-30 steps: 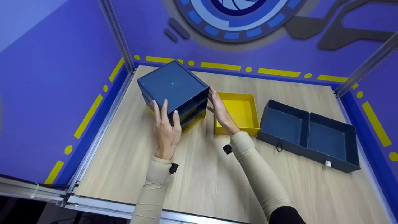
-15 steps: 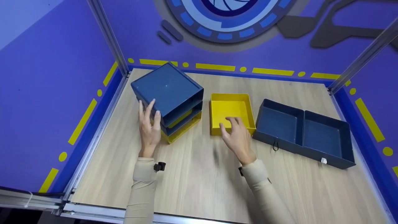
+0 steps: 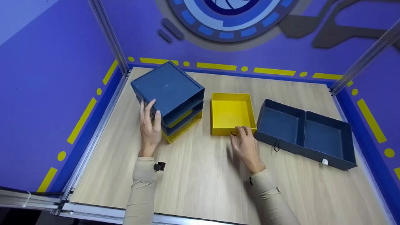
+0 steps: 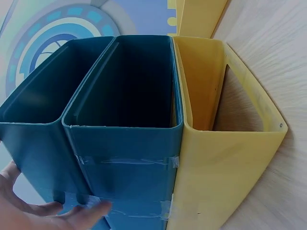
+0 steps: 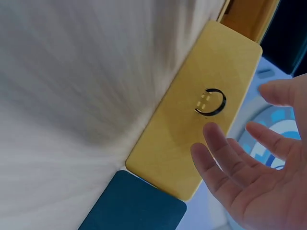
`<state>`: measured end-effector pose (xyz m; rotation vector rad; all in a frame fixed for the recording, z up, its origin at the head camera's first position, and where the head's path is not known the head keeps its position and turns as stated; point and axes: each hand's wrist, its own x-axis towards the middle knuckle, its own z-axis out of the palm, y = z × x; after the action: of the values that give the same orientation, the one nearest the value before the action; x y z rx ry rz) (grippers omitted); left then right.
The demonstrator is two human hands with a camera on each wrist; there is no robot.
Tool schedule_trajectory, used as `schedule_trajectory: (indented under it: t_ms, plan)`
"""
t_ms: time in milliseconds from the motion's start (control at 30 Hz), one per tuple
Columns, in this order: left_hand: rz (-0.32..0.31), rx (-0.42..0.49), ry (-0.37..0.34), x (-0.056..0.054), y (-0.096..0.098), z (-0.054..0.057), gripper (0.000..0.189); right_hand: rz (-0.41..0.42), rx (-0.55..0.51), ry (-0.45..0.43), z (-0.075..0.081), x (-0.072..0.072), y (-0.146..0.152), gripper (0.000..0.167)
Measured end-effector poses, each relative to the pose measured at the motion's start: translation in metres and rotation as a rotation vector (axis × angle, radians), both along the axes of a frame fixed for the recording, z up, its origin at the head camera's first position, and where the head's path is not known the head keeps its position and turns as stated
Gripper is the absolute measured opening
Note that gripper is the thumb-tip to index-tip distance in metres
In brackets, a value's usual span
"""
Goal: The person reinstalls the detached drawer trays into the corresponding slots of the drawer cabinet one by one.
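Observation:
A stack of drawer housings stands at the left in the head view: two dark blue ones above a yellow one, fronts unfilled. My left hand rests on the near left side of the stack with fingers extended; the left wrist view shows its fingers at the taped blue walls. A yellow drawer sits right of the stack. My right hand is at its front, beside a black loop pull. In the right wrist view, thumb and fingers are spread, apart from the loop.
Two dark blue drawers stand side by side at the right, near the yellow drawer's corner. One has a black loop, the other a white tab. Purple panels and metal posts enclose the wooden table.
My right hand has left the stack's right edge and come to the yellow drawer's front. The left hand has shifted left along the stack. The head view has shifted slightly.

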<state>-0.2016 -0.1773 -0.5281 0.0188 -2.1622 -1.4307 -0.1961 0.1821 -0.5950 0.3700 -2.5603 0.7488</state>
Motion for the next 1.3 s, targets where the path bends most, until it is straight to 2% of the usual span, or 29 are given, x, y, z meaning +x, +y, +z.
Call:
schedule_trajectory:
  t_ms: [200,500,700,833,1000,1300]
  plan:
    - [0.005,0.000,-0.001,0.000,-0.001,-0.001,0.047,-0.035,0.037,-0.028,-0.002,-0.008,-0.007,0.043]
    - [0.007,-0.014,0.015,0.000,0.003,-0.005,0.046,-0.146,0.035,-0.093,-0.009,-0.015,-0.016,0.029]
    - [0.010,-0.031,0.016,-0.001,0.000,-0.007,0.046,-0.188,-0.003,-0.132,-0.010,-0.018,-0.019,0.027]
    - [0.007,-0.031,0.031,-0.003,-0.001,-0.006,0.046,-0.194,-0.033,-0.124,-0.010,-0.019,-0.021,0.025]
    - [-0.001,-0.020,0.063,-0.005,0.000,-0.005,0.046,-0.186,-0.061,-0.070,-0.010,-0.019,-0.022,0.025]
    - [0.007,-0.014,0.035,-0.004,-0.002,-0.007,0.046,-0.160,-0.090,-0.088,-0.010,-0.018,-0.019,0.024]
